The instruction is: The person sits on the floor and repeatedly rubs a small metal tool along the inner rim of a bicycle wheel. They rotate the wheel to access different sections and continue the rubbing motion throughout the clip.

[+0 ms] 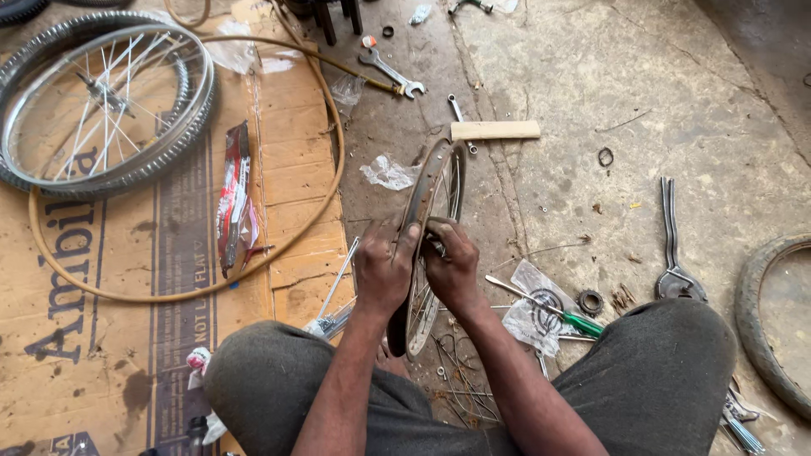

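Both hands [418, 270] hold the wheel [435, 211] upright (edge-on) — rim pointing away.

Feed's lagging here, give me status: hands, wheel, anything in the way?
Left hand and right hand both grip the wheel, held upright between the knees. Loose spokes underneath; screwdriver at right.

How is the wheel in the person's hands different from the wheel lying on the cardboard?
The held wheel stands on edge, gripped by the left hand and right hand; the cardboard wheel lies flat, untouched. The held wheel shows mostly its rim edge; the flat one shows its whole circle and hub. Both have thin metal spokes.
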